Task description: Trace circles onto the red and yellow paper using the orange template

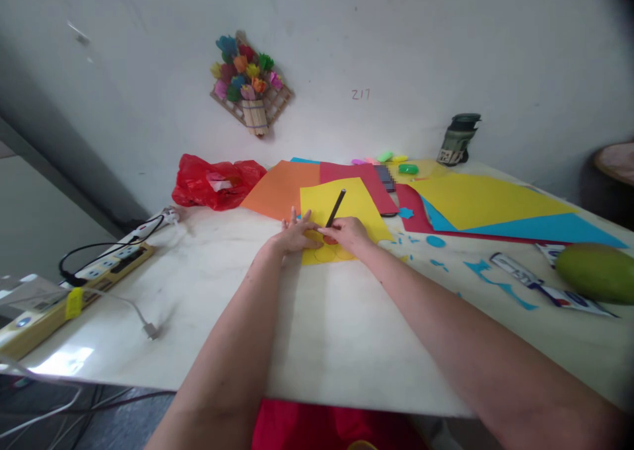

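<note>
A sheet of yellow paper (341,202) lies before me on the table, with circle outlines drawn along its near edge. My right hand (351,233) is closed on a dark pencil (337,207), tilted with its upper end to the right; its tip is hidden by my fingers. Flat on the paper's left side rests my left hand (293,234), fingers spread, its thumb reaching toward the pencil. Between the two hands a small reddish-orange round piece (329,240) shows on the paper, partly covered by my right fingers.
Orange paper (277,189) and red paper (354,176) lie behind. Blue scraps (436,241), glue tubes (515,269) and a green mango (597,273) sit to the right, below more yellow paper (488,199). At left are a power strip (113,265) and red plastic bag (212,182); a bottle (458,139) stands behind.
</note>
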### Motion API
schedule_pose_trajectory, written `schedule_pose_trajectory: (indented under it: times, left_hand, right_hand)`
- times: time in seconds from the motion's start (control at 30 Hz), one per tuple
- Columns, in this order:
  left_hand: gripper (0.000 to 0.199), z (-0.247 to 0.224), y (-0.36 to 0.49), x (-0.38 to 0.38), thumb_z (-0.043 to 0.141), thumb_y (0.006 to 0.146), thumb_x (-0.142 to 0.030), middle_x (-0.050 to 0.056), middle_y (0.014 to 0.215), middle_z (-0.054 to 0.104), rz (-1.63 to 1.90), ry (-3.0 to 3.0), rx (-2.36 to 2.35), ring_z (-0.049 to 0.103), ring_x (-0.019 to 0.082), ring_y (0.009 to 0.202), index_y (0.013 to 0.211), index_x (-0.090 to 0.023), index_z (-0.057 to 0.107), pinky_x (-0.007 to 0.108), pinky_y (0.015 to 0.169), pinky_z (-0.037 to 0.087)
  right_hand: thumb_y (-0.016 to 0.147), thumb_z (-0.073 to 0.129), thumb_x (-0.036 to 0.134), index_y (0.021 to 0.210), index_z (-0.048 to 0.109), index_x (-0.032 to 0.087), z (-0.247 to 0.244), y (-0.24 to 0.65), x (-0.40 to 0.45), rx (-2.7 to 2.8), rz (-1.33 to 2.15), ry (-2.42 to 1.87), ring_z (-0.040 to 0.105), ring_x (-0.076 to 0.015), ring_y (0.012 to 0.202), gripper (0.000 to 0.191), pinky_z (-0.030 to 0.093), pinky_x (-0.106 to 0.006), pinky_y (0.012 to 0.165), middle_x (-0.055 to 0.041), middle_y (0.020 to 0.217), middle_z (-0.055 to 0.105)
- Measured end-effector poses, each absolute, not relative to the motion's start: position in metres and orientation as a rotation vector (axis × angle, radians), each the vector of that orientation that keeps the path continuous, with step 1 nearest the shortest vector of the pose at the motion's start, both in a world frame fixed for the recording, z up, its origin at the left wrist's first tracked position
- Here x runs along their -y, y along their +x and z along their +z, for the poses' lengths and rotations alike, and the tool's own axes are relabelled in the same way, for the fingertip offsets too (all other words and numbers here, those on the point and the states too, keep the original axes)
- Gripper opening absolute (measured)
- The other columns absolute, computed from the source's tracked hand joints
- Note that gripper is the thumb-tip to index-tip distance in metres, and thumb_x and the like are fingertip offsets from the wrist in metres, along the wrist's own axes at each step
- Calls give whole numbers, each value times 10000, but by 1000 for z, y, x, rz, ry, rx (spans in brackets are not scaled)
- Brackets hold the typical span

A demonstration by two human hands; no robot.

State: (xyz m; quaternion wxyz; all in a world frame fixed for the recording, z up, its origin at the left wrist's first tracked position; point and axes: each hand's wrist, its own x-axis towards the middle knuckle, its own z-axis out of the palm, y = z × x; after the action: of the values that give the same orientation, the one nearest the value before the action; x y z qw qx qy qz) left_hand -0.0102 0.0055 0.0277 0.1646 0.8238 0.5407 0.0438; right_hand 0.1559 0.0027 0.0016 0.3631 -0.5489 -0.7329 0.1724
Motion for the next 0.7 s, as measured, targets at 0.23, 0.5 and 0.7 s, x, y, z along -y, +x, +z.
schedule_pose_trajectory:
  times: [0.23, 0.5, 0.7]
  left_hand:
    - [546, 26, -12, -7, 502, 614, -544, -51, 1371, 17, 123, 2355, -1545, -264, 262, 1145, 1105, -309, 450, 527, 931, -60]
    - [560, 27, -12, -7, 506, 608, -547, -52, 1370, 23, 134, 2344, -1531, -259, 262, 1148, 1113, -314, 446, 529, 931, -66]
    - [544, 28, -11, -5, 494, 612, -551, -58, 1370, 30, 131, 2349, -1542, -251, 262, 1152, 1101, -316, 454, 527, 934, -57]
  right_hand:
    - [625, 505, 515, 592, 638, 176, 0, 156, -4, 1896, 413, -1406, 475, -81, 464, 365, 271, -190, 409, 2, 492, 571]
    - [619, 511, 507, 570, 623, 177, 1, 156, -2, 1883, 468, -1403, 484, -84, 473, 352, 286, -191, 424, 2, 502, 584]
    - [617, 509, 512, 543, 612, 167, 3, 156, -2, 1893, 460, -1408, 471, -80, 453, 368, 279, -191, 413, 5, 477, 567]
